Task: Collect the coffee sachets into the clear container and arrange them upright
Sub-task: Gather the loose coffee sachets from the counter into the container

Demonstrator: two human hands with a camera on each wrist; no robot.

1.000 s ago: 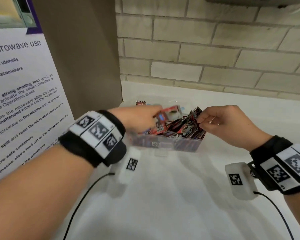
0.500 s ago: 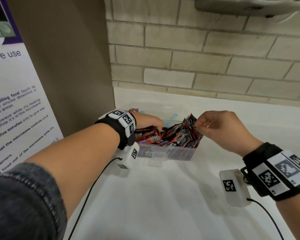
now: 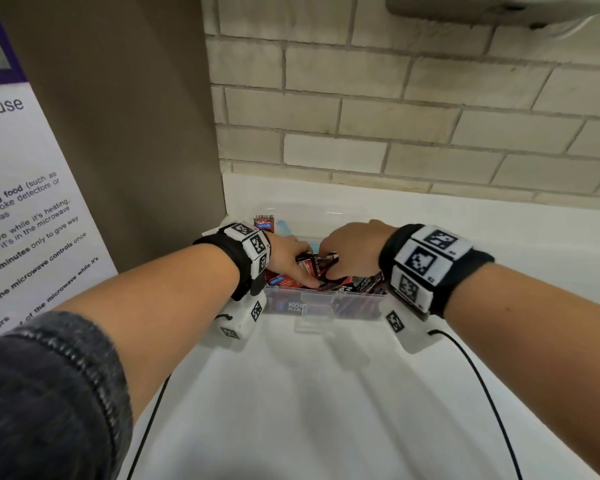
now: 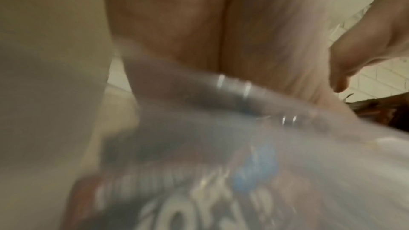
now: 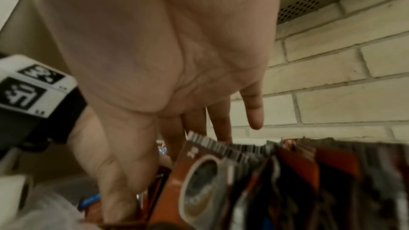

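Red and black coffee sachets (image 3: pixel 310 268) are lying under both my hands: left hand (image 3: pixel 286 256) pressing flat-fingered, right hand (image 3: pixel 352 254) pinching one, inside the clear container (image 3: pixel 326 301) on the white counter (image 3: pixel 326 393), many sachets leaning.

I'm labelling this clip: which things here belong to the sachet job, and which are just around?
Job:
coffee sachets
clear container
left hand
right hand

Just around:
microwave notice
brick wall
white counter

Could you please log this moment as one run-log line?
left hand: in sachets | right hand: in sachets | clear container: on counter
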